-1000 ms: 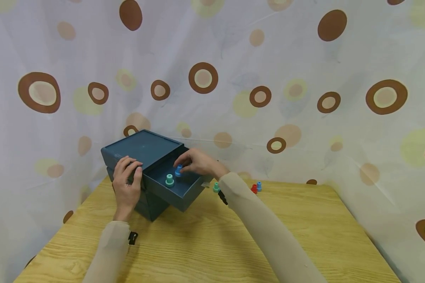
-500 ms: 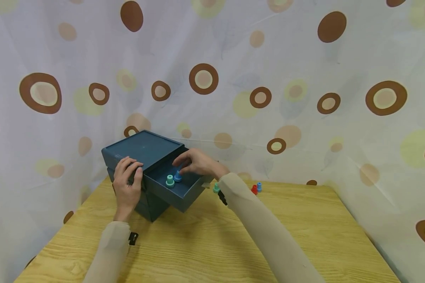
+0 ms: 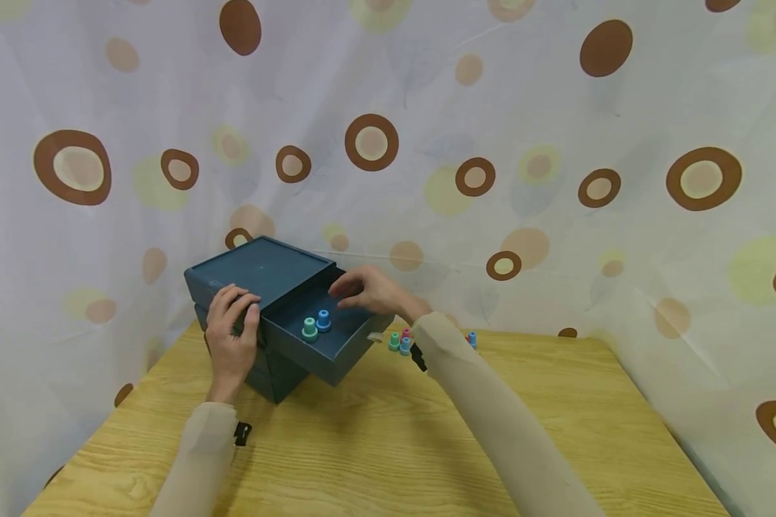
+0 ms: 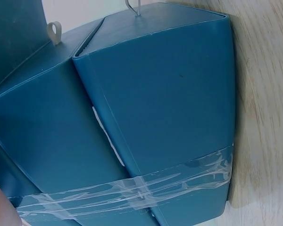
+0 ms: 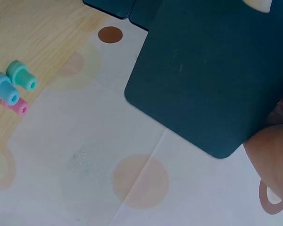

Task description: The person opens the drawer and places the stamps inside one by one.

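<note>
A dark blue drawer cabinet stands on the wooden table with its top drawer pulled out. My left hand holds the cabinet at its upper edge, fingers bent over the edge and thumb near the front corner. Inside the drawer a green peg and a blue peg stand upright side by side, wide base down. Above the drawer's far part hovers my right hand, fingers loosely bent and holding nothing. In the right wrist view the drawer front hides most of that hand.
On the table right of the drawer are a green peg, a light blue peg and a pink peg. Another blue peg is partly behind my right sleeve. A patterned curtain hangs behind. Clear tape wraps the lower drawers.
The blue peg was lowered onto the drawer floor beside the green one and let go. My right hand has drawn back to the right. My left hand stays in place.
</note>
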Demonstrator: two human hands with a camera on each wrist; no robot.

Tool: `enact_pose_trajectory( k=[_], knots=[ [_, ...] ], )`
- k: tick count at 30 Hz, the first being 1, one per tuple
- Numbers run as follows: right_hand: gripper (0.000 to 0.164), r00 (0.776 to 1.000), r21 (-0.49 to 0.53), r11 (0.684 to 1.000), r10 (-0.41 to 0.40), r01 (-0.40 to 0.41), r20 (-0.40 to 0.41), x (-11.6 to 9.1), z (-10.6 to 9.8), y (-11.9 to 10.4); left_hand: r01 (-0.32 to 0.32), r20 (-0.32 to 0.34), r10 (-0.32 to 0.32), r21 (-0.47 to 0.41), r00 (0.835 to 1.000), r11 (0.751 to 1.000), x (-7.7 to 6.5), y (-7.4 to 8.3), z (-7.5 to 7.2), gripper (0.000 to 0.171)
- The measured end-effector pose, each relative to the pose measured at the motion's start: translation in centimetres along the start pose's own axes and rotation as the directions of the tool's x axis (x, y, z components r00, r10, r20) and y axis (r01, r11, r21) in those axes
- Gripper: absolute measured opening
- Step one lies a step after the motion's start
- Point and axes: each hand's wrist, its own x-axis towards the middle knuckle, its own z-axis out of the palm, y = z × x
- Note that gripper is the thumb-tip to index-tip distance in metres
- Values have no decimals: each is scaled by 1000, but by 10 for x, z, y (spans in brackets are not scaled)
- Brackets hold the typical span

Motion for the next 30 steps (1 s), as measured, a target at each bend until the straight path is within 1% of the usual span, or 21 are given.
enact_pose_trajectory(
  k=[3,5,7,11,15,17,18,20,26,30],
  knots=[
    [30,999,14,1000,5,-5,-39,-5,-4,5,3,10,-3,1,1000,1000,-2,-4,-1,16],
    [28,998,12,1000,1,-1,-65,-8,-7,8,7,15,-7,7,1000,1000,-5,-14,-1,16],
    [26,996,-11,1000,-5,4,-91,-12,-10,10,12,20,-12,10,1000,1000,-8,-22,-1,16],
    [24,992,-15,1000,-15,13,-125,-17,-15,16,13,6,-13,14,1000,1000,-7,-13,-1,15],
    [22,985,16,998,-61,64,-161,-23,-20,23,8,-6,-8,0,1000,1000,0,8,-2,15],
    [21,980,32,996,-78,85,-184,-26,-23,27,8,-7,-8,-7,1000,1000,2,15,-2,15],
    [21,977,36,996,-77,86,-198,-28,-24,30,8,-6,-8,-6,1000,1000,2,16,-2,15],
    [20,973,47,996,-70,82,-218,-31,-27,34,8,-4,-8,-4,1000,1000,1,12,-1,15],
    [18,966,57,998,11,4,-257,-41,-37,43,6,2,-6,8,1000,1000,-5,-15,0,15],
    [16,959,61,997,63,-48,-277,-48,-41,49,7,16,-7,8,1000,1000,-6,-21,0,16]
  ],
)
